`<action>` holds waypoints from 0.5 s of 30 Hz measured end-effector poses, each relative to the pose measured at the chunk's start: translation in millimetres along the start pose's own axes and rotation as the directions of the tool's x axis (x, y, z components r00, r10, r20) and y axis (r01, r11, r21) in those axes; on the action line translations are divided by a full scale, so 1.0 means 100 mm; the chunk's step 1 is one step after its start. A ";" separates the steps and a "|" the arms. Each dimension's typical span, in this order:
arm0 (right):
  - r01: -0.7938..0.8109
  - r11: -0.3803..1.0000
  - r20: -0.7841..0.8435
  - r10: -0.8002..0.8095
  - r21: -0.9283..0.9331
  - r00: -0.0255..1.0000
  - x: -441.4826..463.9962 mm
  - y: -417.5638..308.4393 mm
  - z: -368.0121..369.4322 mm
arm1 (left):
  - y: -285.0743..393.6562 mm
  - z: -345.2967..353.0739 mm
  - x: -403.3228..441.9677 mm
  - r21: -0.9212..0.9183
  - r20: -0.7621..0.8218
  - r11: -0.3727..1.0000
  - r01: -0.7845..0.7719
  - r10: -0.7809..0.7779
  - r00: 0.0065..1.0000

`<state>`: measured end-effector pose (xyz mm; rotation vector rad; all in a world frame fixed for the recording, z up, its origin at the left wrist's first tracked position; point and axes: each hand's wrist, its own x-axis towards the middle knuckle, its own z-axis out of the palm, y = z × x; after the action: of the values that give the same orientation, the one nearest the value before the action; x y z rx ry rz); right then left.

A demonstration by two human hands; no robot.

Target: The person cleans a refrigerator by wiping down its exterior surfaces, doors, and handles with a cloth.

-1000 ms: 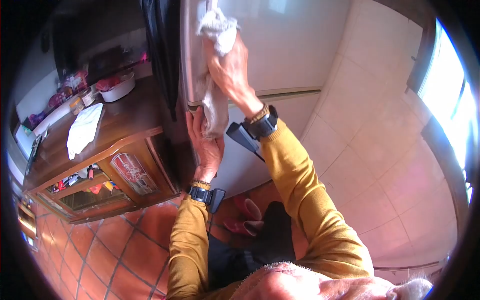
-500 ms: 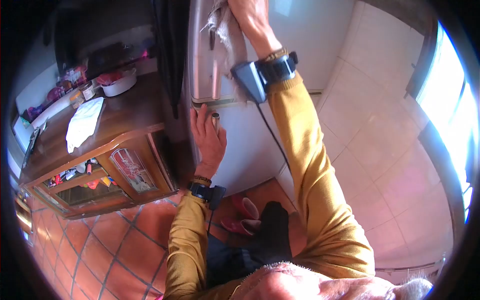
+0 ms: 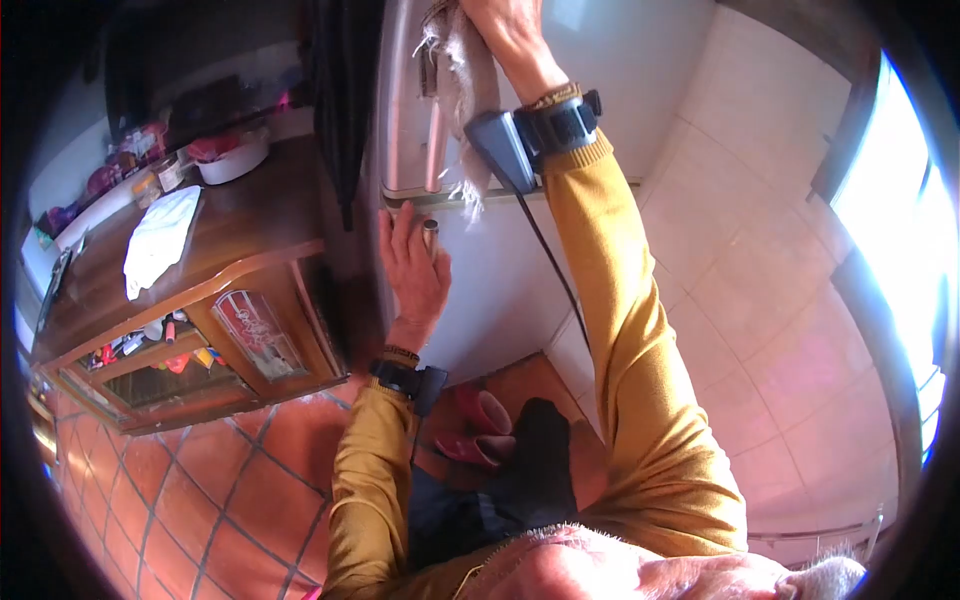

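Observation:
A frayed greyish cloth [image 3: 465, 85] hangs from my right hand [image 3: 508, 28] against the upper door of a white refrigerator [image 3: 500, 290]. The top edge of the view cuts off that hand's fingertips, but the cloth is gathered under its palm. Lower down, my left hand [image 3: 415, 285] rests on the lower door's left edge, just below the gap between the doors. Its fingers are stretched upward and lie flat, beside the end of the lower door handle [image 3: 430, 236]. The upper door handle [image 3: 434, 150] runs vertically next to the cloth.
A dark wooden cabinet [image 3: 250, 215] on the left bears a white cloth [image 3: 160, 240], a white bowl [image 3: 235, 165] and small jars [image 3: 168, 175]. Dark fabric [image 3: 340, 120] hangs beside the refrigerator. Red boots [image 3: 480, 445] stand on the tiled floor [image 3: 220, 480]. Bright light enters at right.
My right hand has shifted slightly, and the cloth's frayed lower end now hangs loose across the gap between the doors. My left hand stays on the lower door's edge.

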<state>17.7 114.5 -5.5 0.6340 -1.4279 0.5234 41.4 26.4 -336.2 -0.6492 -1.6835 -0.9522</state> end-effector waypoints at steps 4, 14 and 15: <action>-0.245 0.954 0.036 0.243 0.171 0.969 -0.48 -0.09 -0.01 | 0.04 -0.07 0.01 -0.011 -0.013 1.000 0.022 -0.022 1.000; -0.395 0.870 0.209 0.344 0.296 0.915 0.03 -0.26 -0.24 | 0.03 -0.02 0.03 0.008 -0.042 1.000 0.026 -0.026 0.999; -0.396 0.870 0.211 0.345 0.292 0.914 -0.01 -0.24 -0.22 | 0.04 0.01 0.03 0.008 -0.068 1.000 0.010 -0.009 0.998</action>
<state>49.7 111.5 -9.8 0.6756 -1.6348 1.0573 43.1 28.9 -332.8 -0.5974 -1.6315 -0.9630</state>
